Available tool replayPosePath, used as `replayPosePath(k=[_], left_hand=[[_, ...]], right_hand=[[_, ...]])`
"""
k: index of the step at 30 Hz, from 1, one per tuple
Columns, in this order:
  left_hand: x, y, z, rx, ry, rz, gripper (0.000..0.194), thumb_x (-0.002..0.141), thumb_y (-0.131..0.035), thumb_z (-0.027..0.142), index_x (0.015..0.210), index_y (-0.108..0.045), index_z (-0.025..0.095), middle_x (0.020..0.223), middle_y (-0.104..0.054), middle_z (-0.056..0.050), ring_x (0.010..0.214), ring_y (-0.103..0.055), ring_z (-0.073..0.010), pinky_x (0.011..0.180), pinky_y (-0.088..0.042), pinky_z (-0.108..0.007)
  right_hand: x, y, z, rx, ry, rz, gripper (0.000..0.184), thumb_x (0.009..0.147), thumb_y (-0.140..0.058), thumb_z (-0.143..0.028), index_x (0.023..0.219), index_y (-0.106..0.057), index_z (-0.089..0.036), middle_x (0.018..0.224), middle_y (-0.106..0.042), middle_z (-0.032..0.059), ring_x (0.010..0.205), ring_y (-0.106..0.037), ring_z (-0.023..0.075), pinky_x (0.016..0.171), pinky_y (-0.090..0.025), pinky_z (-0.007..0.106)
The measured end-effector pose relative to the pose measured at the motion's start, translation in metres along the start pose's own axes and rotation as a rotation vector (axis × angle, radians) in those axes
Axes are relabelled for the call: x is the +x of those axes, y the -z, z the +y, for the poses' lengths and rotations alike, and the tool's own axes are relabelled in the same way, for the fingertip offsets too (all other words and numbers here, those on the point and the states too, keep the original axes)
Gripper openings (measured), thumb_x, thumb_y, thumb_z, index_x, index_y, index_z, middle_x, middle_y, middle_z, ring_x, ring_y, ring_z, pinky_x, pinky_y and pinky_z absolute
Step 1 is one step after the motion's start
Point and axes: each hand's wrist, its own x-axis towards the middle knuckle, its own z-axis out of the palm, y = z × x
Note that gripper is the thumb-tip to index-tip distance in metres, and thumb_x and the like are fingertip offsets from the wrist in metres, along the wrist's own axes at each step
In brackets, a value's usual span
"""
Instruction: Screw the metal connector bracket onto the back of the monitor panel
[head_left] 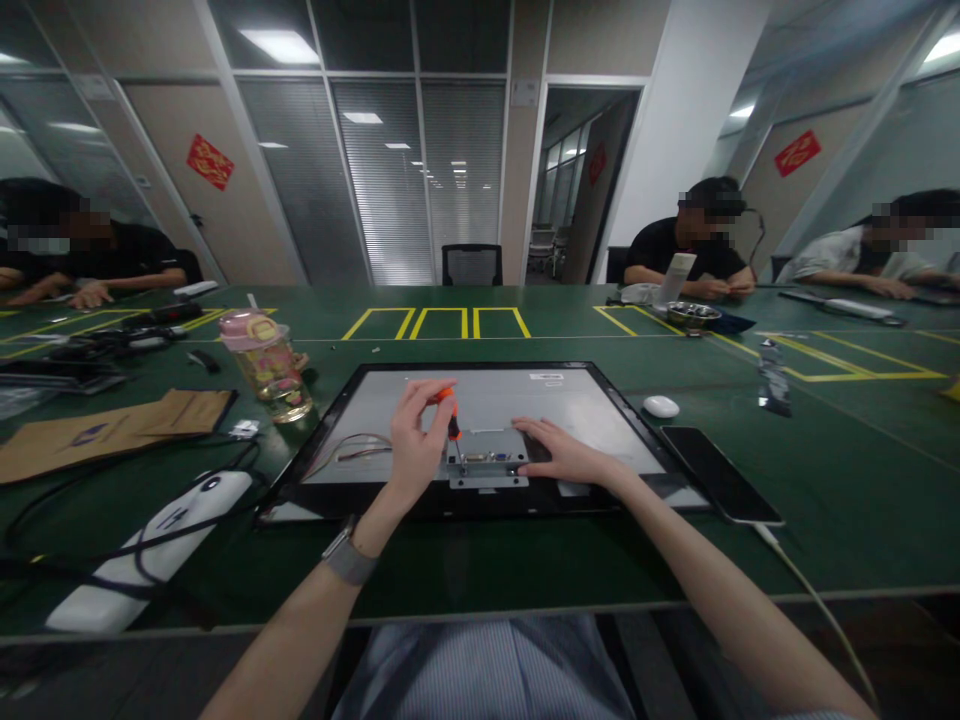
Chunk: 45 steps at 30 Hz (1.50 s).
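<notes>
A monitor panel lies back side up on the green table, its black frame around a grey metal plate. At its near middle sits a small metal port bracket. My left hand is closed round an orange-handled screwdriver, held upright with its tip on the bracket's left end. My right hand lies flat, fingers stretched out, pressing on the bracket's right side. Thin coloured wires run over the plate to the left of my left hand.
A pink-lidded bottle stands left of the panel. A white case with black cables lies near left. A phone with a cable and a white mouse lie to the right. Other people sit along the far sides of the table.
</notes>
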Motion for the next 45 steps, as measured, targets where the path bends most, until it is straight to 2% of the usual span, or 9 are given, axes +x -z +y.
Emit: replayPosePath(k=[2, 8, 14, 17, 22, 29, 37, 43, 45], left_hand=[[0.0008, 0.0001, -0.0007, 0.011, -0.006, 0.008, 0.019, 0.087, -0.060, 0.029, 0.101, -0.070, 0.021, 0.097, -0.060, -0.005, 0.085, -0.059, -0.0145, 0.077, -0.050, -0.027], [-0.0008, 0.0002, 0.0014, -0.051, 0.048, -0.035, 0.030, 0.097, -0.041, 0.028, 0.115, -0.064, 0.022, 0.108, -0.066, -0.007, 0.093, -0.063, -0.0155, 0.088, -0.049, -0.032], [0.0012, 0.0005, 0.0003, -0.002, 0.014, -0.013, 0.019, 0.089, -0.058, 0.029, 0.102, -0.068, 0.021, 0.097, -0.065, -0.005, 0.089, -0.061, -0.0149, 0.080, -0.051, -0.028], [0.0027, 0.0018, 0.0009, 0.024, -0.002, 0.010, 0.017, 0.089, -0.057, 0.030, 0.096, -0.069, 0.020, 0.092, -0.063, -0.004, 0.086, -0.061, -0.0150, 0.078, -0.050, -0.027], [0.0008, 0.0022, 0.0037, -0.008, 0.020, -0.029, 0.028, 0.096, -0.043, 0.028, 0.110, -0.066, 0.020, 0.103, -0.067, -0.007, 0.094, -0.062, -0.0163, 0.088, -0.049, -0.033], [0.0017, -0.0003, 0.0010, 0.006, -0.008, -0.034, 0.019, 0.087, -0.062, 0.029, 0.102, -0.069, 0.022, 0.094, -0.059, -0.004, 0.084, -0.059, -0.0135, 0.077, -0.051, -0.027], [-0.0006, 0.0003, 0.0050, -0.065, 0.062, -0.063, 0.031, 0.097, -0.041, 0.027, 0.118, -0.063, 0.021, 0.111, -0.067, -0.007, 0.096, -0.065, -0.0164, 0.089, -0.049, -0.031], [0.0008, -0.0009, 0.0017, -0.013, 0.011, -0.038, 0.019, 0.087, -0.060, 0.027, 0.104, -0.069, 0.021, 0.097, -0.061, -0.005, 0.087, -0.061, -0.0140, 0.080, -0.050, -0.027], [0.0018, -0.0005, 0.0012, -0.004, 0.011, -0.033, 0.017, 0.088, -0.059, 0.028, 0.100, -0.069, 0.021, 0.096, -0.060, -0.004, 0.087, -0.060, -0.0140, 0.080, -0.050, -0.027]], right_hand=[[-0.0003, 0.0001, -0.0003, 0.004, -0.003, 0.002, 0.083, 0.081, -0.057, -0.066, 0.148, -0.032, -0.024, 0.154, -0.034, 0.0095, 0.143, -0.028, 0.0269, 0.121, -0.012, 0.048], [-0.0012, 0.0019, -0.0038, 0.017, -0.017, 0.000, 0.084, 0.080, -0.057, -0.066, 0.148, -0.031, -0.024, 0.155, -0.033, 0.0094, 0.144, -0.027, 0.0282, 0.120, -0.011, 0.049], [-0.0002, 0.0008, -0.0027, -0.005, -0.015, 0.000, 0.084, 0.081, -0.058, -0.065, 0.147, -0.032, -0.021, 0.154, -0.034, 0.0117, 0.143, -0.029, 0.0270, 0.121, -0.012, 0.047], [0.0000, -0.0005, -0.0011, -0.002, -0.001, 0.012, 0.083, 0.081, -0.058, -0.064, 0.147, -0.032, -0.022, 0.153, -0.035, 0.0110, 0.143, -0.030, 0.0268, 0.121, -0.012, 0.048], [-0.0006, 0.0001, -0.0013, -0.007, -0.002, 0.004, 0.083, 0.081, -0.057, -0.066, 0.147, -0.032, -0.023, 0.154, -0.034, 0.0105, 0.142, -0.030, 0.0265, 0.121, -0.013, 0.048], [0.0002, 0.0000, -0.0012, -0.002, -0.010, 0.006, 0.085, 0.080, -0.058, -0.066, 0.148, -0.032, -0.021, 0.154, -0.033, 0.0110, 0.143, -0.028, 0.0276, 0.120, -0.012, 0.048], [-0.0004, 0.0004, -0.0017, 0.004, -0.014, -0.004, 0.084, 0.081, -0.057, -0.066, 0.148, -0.032, -0.021, 0.154, -0.034, 0.0104, 0.143, -0.028, 0.0280, 0.121, -0.012, 0.046], [-0.0002, 0.0007, -0.0028, -0.008, -0.010, -0.003, 0.084, 0.081, -0.056, -0.065, 0.147, -0.032, -0.019, 0.154, -0.033, 0.0117, 0.143, -0.029, 0.0272, 0.121, -0.012, 0.046], [-0.0002, 0.0010, -0.0031, -0.009, -0.016, -0.005, 0.084, 0.081, -0.057, -0.065, 0.147, -0.033, -0.019, 0.154, -0.033, 0.0121, 0.143, -0.028, 0.0276, 0.120, -0.012, 0.047]])
